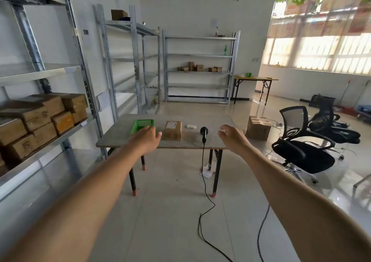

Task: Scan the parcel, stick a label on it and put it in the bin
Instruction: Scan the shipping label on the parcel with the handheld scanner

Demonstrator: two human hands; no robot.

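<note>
While both hands' fingers spread empty, the green bin [143,125] beside the parcel [172,130] looks empty

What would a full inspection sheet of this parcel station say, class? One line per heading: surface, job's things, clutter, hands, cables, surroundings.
Surface: grey table, mostly bare.
Job's things: cardboard parcel at the middle; green bin to its left; black scanner to its right; white labels behind the scanner.
Clutter: nothing seen on the table.
Hands: left hand and right hand both open, empty, reaching toward the table.
Cables: scanner cable hangs off the front edge and trails over the floor.
Surroundings: shelf boxes at left; floor box and office chairs at right.
</note>
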